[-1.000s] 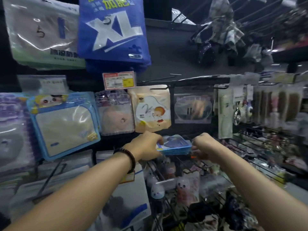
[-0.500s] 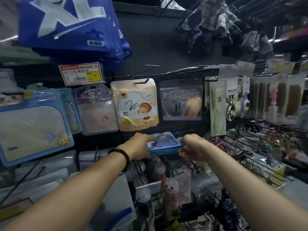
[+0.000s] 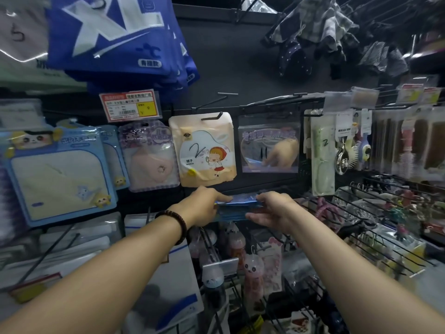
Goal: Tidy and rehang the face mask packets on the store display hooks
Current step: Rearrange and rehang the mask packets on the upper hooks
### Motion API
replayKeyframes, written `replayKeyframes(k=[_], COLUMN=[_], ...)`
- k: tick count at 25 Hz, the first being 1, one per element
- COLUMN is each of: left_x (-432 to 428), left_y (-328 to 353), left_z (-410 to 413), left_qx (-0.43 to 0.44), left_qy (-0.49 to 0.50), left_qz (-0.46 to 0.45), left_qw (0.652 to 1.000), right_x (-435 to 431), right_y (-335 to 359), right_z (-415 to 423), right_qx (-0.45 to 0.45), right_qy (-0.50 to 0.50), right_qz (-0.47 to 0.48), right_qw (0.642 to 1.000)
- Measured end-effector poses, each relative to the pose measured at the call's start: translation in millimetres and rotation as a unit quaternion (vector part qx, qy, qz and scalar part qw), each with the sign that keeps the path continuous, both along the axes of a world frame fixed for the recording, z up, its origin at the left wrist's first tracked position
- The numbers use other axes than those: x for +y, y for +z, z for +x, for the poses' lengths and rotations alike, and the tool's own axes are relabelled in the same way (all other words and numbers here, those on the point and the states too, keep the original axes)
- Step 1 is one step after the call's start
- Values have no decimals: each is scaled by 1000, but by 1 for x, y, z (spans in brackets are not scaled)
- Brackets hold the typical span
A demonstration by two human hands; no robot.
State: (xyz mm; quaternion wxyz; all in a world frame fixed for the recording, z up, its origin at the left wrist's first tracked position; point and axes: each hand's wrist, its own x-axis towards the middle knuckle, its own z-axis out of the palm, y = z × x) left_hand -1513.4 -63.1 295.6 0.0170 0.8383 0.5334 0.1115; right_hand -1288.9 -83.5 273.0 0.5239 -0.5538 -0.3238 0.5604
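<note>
A flat stack of blue face mask packets (image 3: 237, 205) lies level between my two hands, just below the hanging row. My left hand (image 3: 203, 206), with a dark bead bracelet on the wrist, grips the stack's left end. My right hand (image 3: 272, 209) holds its right end, fingers curled under. Above them an empty black hook (image 3: 212, 101) sticks out of the dark panel. Blue cartoon mask packets (image 3: 60, 174) and a pink mask packet (image 3: 150, 156) hang at the left.
A beige mirror packet (image 3: 204, 150) and a clear mirror packet (image 3: 269, 145) hang just above my hands. Blue XL bags (image 3: 115, 37) hang top left over a red-yellow price tag (image 3: 130, 104). Combs and brushes (image 3: 397, 145) hang right. Wire racks (image 3: 375, 225) jut out lower right.
The view has tilted and come closer to the display. The blue stack has turned flatter, edge-on, and my right hand has slid in under its right end.
</note>
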Motion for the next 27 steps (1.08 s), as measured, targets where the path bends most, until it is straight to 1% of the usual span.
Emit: replayKeyframes(k=[1,4,8,10,13,15,17,18,19,20,21,22,23,24,25,26,27], left_x=[-3,-17,-45,-65,-94,-106,-115,-120,-125,-133,-141,-153,-165,-176,-184,-191,-192], left_y=[0,-1,2,7,14,16,16,14,9,4,-1,-3,-4,-6,-10,-15,-20], left_z=[-1,-8,-19,-28,-45,-57,-68,-74,-79,-81,-81,-79,-74,-72,-71,-73,-77], left_qx=[-2,-9,-84,-119,-142,-158,-185,-217,-277,-360,-468,-598,-711,-782,-811,-819,-824], left_qy=[-7,-23,-59,-83,-109,-110,-76,-50,-15,22,59,73,61,45,35,31,30], left_qz=[11,50,67,92,141,162,191,214,228,230,197,128,49,-26,-60,-57,-34], left_qw=[1000,998,992,985,974,968,961,951,933,904,859,788,699,620,581,570,564], right_x=[-2,-7,-26,-42,-70,-86,-103,-110,-118,-124,-130,-134,-138,-145,-151,-156,-163], right_y=[0,0,2,2,3,5,7,7,7,4,1,-4,-8,-12,-15,-19,-23], right_z=[-2,-9,-15,-18,-38,-56,-75,-83,-92,-101,-112,-124,-136,-151,-165,-179,-192], right_qx=[36,100,218,267,279,262,246,245,245,244,246,243,236,225,218,213,211], right_qy=[-2,-7,15,36,70,62,38,25,12,0,-7,-11,-14,-20,-30,-38,-36], right_qz=[1,15,20,12,15,29,57,73,89,104,120,136,157,180,206,229,248], right_qw=[999,995,976,963,958,963,967,966,965,964,962,960,959,957,953,949,945])
